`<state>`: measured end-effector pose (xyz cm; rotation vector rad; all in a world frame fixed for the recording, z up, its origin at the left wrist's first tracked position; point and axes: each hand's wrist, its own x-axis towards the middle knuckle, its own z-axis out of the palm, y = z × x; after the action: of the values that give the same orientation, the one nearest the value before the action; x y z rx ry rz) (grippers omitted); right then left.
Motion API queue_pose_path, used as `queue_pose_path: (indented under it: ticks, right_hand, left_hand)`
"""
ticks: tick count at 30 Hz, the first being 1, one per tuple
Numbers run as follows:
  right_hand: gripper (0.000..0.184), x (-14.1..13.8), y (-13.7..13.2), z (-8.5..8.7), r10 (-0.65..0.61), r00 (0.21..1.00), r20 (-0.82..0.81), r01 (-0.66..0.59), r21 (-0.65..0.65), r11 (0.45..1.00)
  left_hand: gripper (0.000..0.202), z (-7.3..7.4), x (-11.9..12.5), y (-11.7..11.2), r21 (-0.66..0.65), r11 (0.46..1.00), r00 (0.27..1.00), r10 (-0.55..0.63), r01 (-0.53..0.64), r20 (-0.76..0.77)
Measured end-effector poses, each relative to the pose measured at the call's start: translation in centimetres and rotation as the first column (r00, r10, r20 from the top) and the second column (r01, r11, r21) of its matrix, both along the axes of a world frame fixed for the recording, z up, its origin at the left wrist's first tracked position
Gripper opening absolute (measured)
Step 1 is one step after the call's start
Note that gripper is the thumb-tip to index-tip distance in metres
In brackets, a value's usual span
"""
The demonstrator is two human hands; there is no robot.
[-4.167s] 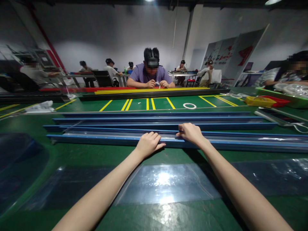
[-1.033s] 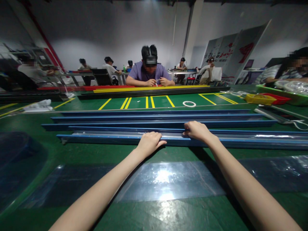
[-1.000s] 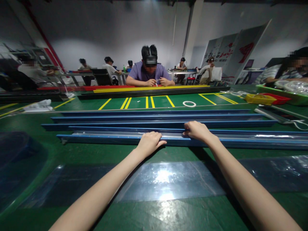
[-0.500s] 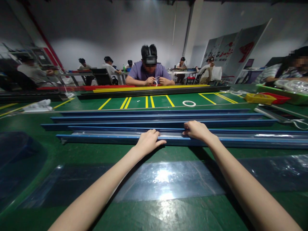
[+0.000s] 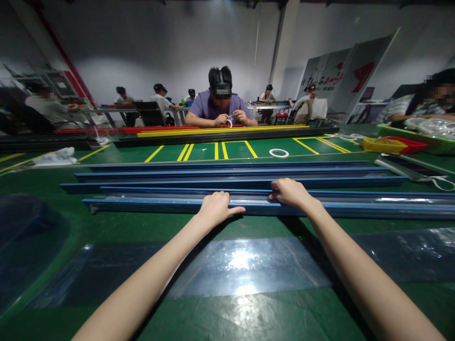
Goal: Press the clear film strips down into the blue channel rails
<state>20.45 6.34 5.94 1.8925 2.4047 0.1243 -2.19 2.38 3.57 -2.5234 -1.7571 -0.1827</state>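
A long blue channel-shaped rail [image 5: 149, 204] lies across the green table, with a clear plastic strip [image 5: 170, 198] along its inside. My left hand [image 5: 216, 207] holds the rail's near wall, thumb stretched along the front edge and fingers reaching into the channel. Just right of it, my right hand [image 5: 290, 192] is closed over the same rail, its curled fingertips down in the channel. What those fingertips pinch, if anything, is hidden. Between me and the rail, a wide clear plastic sheet [image 5: 270, 267] lies flat, shining under the light.
More blue rails [image 5: 159, 183] lie parallel just beyond. Farther back are a white tape ring [image 5: 279, 153], yellow and black rails [image 5: 223, 132], and a co-worker [image 5: 220, 102] handling a ring. Yellow and red trays [image 5: 384, 145] and a phone-like device [image 5: 408, 166] are at right; clear plastic [image 5: 28, 237] is at left.
My left hand has slid slightly left along the rail, widening the gap between my hands. My right hand stays almost in place.
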Motion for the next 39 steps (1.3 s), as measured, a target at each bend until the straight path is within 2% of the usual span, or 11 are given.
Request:
queue_pose_path:
  ticks: [10, 14, 19, 26, 31, 39]
  right_hand:
    - [0.026, -0.1, 0.0, 0.0, 0.0, 1.0, -0.011, -0.001, -0.011, 1.0]
    - [0.025, -0.1, 0.0, 0.1, -0.002, 1.0, -0.01, 0.002, -0.021, 1.0]
    - [0.025, 0.0, 0.0, 0.0, 0.004, 1.0, -0.01, -0.004, -0.021, 1.0]
    - [0.025, 0.3, 0.3, -0.5, 0.013, 1.0, -0.02, -0.013, -0.01, 1.0]
    - [0.026, 0.3, 0.4, -0.5, 0.005, 1.0, -0.014, -0.005, -0.023, 1.0]
    - [0.025, 0.2, 0.2, -0.3, 0.01, 1.0, -0.017, -0.011, -0.025, 1.0]
  left_hand:
    - [0.072, 0.2, -0.2, 0.4, -0.073, 0.994, 0.996, 0.084, -0.084, -0.008]
    - [0.067, -0.5, -0.2, 0.3, 0.042, 0.999, 0.999, 0.033, -0.032, -0.01]
    - [0.06, -1.8, -0.4, 0.0, 0.22, 0.975, 0.999, -0.05, 0.044, 0.019]
    - [0.06, -2.0, -0.5, 0.0, 0.254, 0.965, 0.996, -0.081, 0.067, 0.043]
    - [0.059, -1.9, -0.4, 0.0, 0.218, 0.974, 0.997, -0.064, 0.052, 0.047]
    - [0.062, -0.8, -0.5, 0.3, 0.037, 0.999, 0.999, -0.009, 0.008, 0.044]
